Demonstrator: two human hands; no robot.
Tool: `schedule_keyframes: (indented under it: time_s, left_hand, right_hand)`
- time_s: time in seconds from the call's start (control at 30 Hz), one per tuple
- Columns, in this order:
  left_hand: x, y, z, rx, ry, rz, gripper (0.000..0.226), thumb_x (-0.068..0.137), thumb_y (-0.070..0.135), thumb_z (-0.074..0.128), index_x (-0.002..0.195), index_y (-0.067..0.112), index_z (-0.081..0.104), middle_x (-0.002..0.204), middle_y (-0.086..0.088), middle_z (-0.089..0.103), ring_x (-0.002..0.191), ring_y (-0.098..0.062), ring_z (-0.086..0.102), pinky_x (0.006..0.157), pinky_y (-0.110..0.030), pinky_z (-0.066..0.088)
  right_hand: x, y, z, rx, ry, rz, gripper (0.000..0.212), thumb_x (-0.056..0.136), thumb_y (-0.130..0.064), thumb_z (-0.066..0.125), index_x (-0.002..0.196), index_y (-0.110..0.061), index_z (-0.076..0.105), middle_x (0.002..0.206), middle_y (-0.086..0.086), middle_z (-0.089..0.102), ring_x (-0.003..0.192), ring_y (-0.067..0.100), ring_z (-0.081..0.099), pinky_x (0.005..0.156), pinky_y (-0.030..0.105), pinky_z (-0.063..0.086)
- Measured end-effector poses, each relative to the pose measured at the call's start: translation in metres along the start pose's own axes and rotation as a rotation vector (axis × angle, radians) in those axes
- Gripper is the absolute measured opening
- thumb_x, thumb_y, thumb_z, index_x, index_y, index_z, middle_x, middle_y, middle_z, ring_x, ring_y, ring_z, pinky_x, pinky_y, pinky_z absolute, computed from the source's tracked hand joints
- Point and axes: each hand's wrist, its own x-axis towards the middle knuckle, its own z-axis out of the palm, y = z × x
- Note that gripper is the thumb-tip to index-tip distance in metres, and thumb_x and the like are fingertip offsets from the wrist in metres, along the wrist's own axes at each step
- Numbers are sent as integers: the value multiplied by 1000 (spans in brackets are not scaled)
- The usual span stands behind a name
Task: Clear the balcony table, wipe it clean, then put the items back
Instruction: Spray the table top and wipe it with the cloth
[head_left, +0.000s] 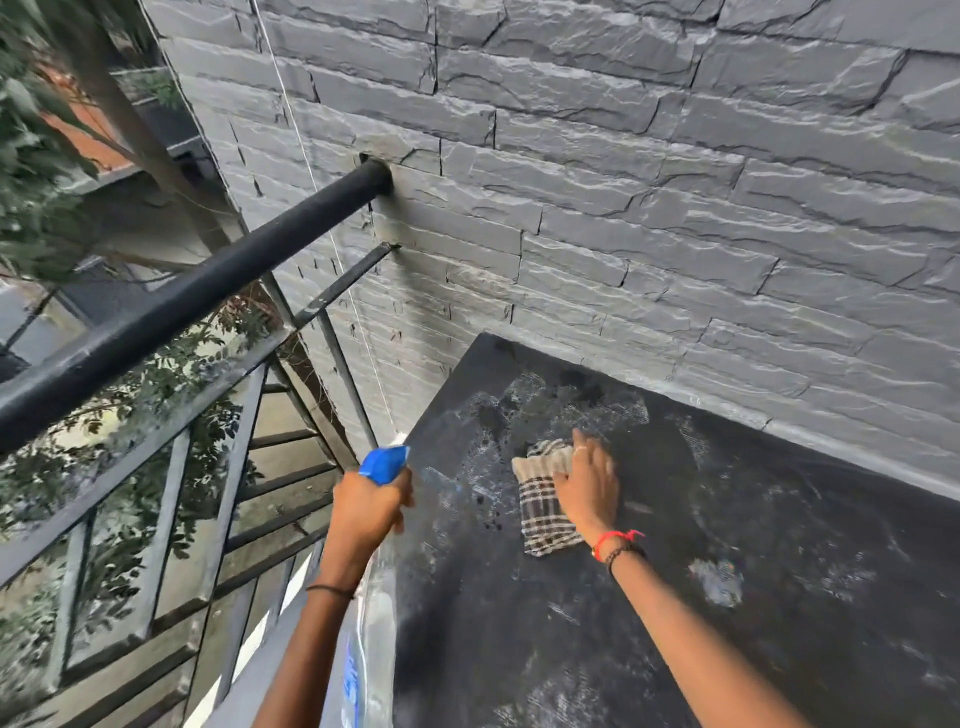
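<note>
right grip (592, 488), fingers flat, presses the soft, limp cloth (545, 519) onto the wet tabletop (675, 597) nr its far-left corner, prob best driven w/ a spread palm; left grip (371, 506) curls round the spray bottle (384, 465) neck at the left edge.

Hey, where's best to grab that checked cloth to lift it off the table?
Pinch the checked cloth at its near-left corner, coming from above on the railing side. It lies flat on the black table, and the right hand presses its right half, leaving that left strip bare.
</note>
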Motion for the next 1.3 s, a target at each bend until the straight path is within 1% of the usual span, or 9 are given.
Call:
schedule_keyframes:
  time_s: [0.17,0.5,0.6,0.67,0.8,0.93,1.03,1.17,1.3]
  left_hand:
    - [24,-8,-5,-27,9,-29,25,86,10,60,61,7,59,59,-11,69,32,-17,52,47,-26,44]
    - [58,-14,-7,-83,-1,-67,24,88,12,60,64,11,58,52,-2,65,32,-18,50,43,-24,42]
    - [69,-14,-10,-117,24,-73,26,89,17,62,63,11,60,54,-5,66,36,-23,50,49,-29,42]
    - [75,-13,-10,-124,29,-80,27,89,17,62,62,10,60,54,-6,66,38,-25,51,50,-30,43]
    - [76,-15,-12,-148,49,-96,24,88,16,64,66,10,59,53,-4,65,39,-24,52,46,-28,43]
    - [80,-16,-15,-122,51,-107,23,88,16,65,68,8,60,52,-3,66,39,-24,53,48,-29,45]
    - [86,-15,-13,-106,56,-113,26,88,15,64,63,7,60,49,-2,64,39,-23,53,50,-30,47]
    - [96,-7,-10,-76,40,-106,23,87,17,64,66,8,61,53,-2,67,40,-19,56,49,-27,47]
    - [104,0,-4,-117,25,-111,25,87,14,61,65,4,60,55,-10,66,36,-24,52,50,-29,45]
  right_hand:
    - [-9,10,65,-239,-159,-42,55,102,-39,24,153,-22,9,162,8,1,149,28,1,120,48,4]
    - [-29,-42,107,-374,-274,-630,58,100,-46,23,153,-28,8,160,9,-5,149,28,-5,118,45,-16]
    - [-34,-10,86,-427,-248,-776,57,99,-45,21,152,-23,20,160,10,12,148,27,11,118,43,-5]
    - [-22,10,70,-465,-208,-792,56,99,-42,25,151,-21,25,158,10,16,147,27,16,118,42,-1]
    - [39,9,64,-503,-215,-655,59,102,-41,24,153,-24,-1,159,5,-14,149,24,-9,120,38,-9]
    - [78,-62,97,-457,-234,-543,56,103,-35,27,153,-21,6,161,10,-7,149,28,-7,119,42,-8]
    - [59,-101,125,-504,-256,-729,58,101,-24,35,152,-21,8,160,14,-5,148,35,-5,116,47,-8]
    - [13,-82,121,-446,-343,-853,57,102,-45,18,152,-23,1,157,6,-12,148,26,-10,115,43,-19]
    - [-2,-25,82,-479,-292,-879,57,97,-45,25,148,-19,31,156,12,25,144,28,25,116,38,-2]
